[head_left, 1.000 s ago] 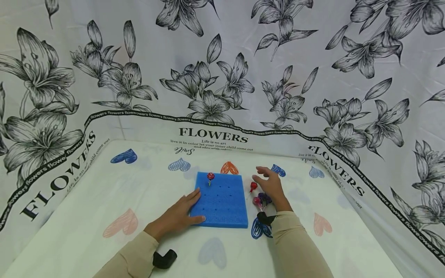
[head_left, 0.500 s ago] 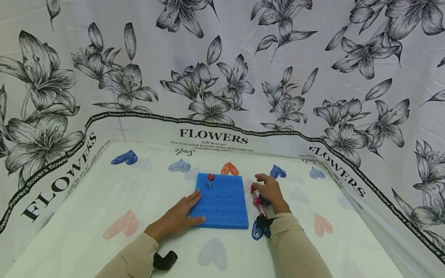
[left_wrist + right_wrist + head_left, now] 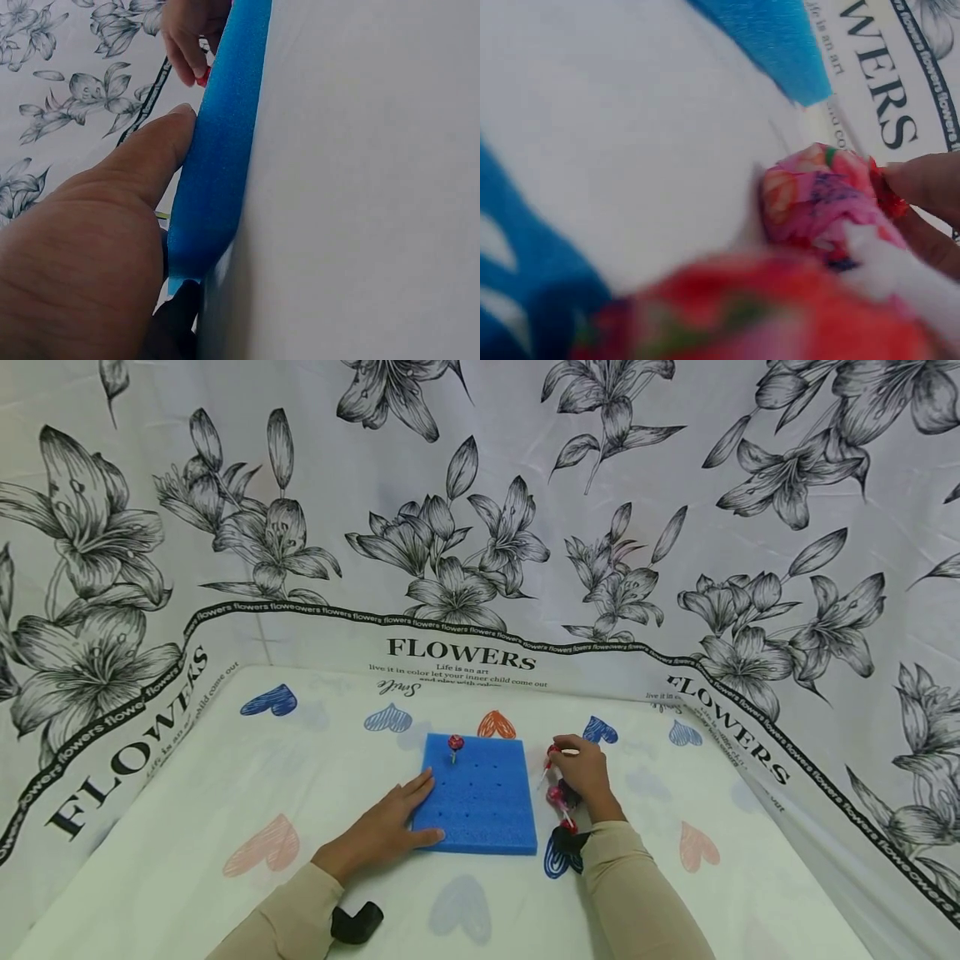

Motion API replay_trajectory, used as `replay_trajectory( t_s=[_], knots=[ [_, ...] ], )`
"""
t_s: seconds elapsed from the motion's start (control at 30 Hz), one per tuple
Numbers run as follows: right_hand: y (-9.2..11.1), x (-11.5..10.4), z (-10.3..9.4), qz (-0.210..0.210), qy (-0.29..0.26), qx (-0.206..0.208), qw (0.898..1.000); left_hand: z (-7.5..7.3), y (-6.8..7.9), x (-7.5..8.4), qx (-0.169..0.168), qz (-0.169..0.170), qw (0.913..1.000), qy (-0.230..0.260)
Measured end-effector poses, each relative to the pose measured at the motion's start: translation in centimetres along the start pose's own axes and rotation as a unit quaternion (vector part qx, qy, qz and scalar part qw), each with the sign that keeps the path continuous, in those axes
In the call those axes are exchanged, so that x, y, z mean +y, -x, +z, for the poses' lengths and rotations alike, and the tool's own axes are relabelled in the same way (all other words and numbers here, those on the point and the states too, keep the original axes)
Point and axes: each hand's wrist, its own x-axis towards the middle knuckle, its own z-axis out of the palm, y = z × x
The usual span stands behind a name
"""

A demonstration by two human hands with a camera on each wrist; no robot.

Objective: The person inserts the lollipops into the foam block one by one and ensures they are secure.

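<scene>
A blue foam block [image 3: 480, 814] with rows of small holes lies on the white cloth. One red lollipop [image 3: 455, 743] stands upright in its far left part. My left hand [image 3: 378, 831] rests along the block's left side, fingers straight; the left wrist view has the thumb [image 3: 154, 154] against the foam edge. To the right of the block, my right hand [image 3: 587, 774] pinches a red-wrapped lollipop [image 3: 889, 191] by thumb and fingers, its white stick pointing down. Just below that hand lie a pink lollipop [image 3: 556, 796], a dark one [image 3: 572, 795] partly hidden, and another red one [image 3: 757, 315].
White cloth with printed hearts [image 3: 261, 843] covers the table. Behind it hangs a curtain [image 3: 457, 510] with black lily drawings and lettering. A black wrist device [image 3: 357, 923] sits by the left sleeve, and another dark one [image 3: 570, 839] by the right.
My right hand has come down from above the red lollipop, closed its fingertips on it and shifted it slightly up and right. The left hand and foam block stay where they were.
</scene>
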Motion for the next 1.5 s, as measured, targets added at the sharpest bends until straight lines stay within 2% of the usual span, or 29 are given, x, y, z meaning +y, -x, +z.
replay_trajectory(
  t_s=[0.17,0.33,0.53,0.6,0.77,0.93,1.13,1.3,1.5],
  knots=[
    [-0.3,0.1,-0.8,0.013,-0.098,0.026,0.995,-0.1,-0.1,-0.1,0.003,0.001,1.0000,-0.007],
    [-0.7,-0.3,-1.7,0.036,-0.186,0.035,0.981,-0.2,-0.1,-0.1,0.006,0.002,0.9999,-0.011],
    [-0.8,-1.9,-2.9,0.014,-0.255,0.063,0.965,-0.3,-0.3,-0.2,0.010,0.002,0.9998,-0.016],
    [-0.8,-2.5,-3.3,0.011,-0.267,0.069,0.961,-0.4,-0.3,-0.3,0.011,0.004,0.9998,-0.016],
    [-0.9,-4.1,-4.5,0.018,-0.260,0.080,0.962,-0.4,-0.3,-0.3,0.008,0.006,0.9998,-0.014],
    [-0.7,-6.2,-5.6,0.009,-0.273,0.087,0.958,-0.5,0.0,-0.1,0.007,0.013,0.9999,-0.001],
    [-0.2,-8.6,-6.8,-0.050,-0.279,0.098,0.954,-0.6,0.2,0.2,0.003,0.010,0.9999,0.005],
    [0.7,-10.3,-7.4,-0.110,-0.290,0.108,0.945,-0.5,0.2,0.3,0.000,0.006,1.0000,0.003],
    [1.8,-12.0,-7.8,-0.145,-0.311,0.105,0.933,-0.3,0.2,0.3,-0.003,0.002,1.0000,0.006]
  ],
)
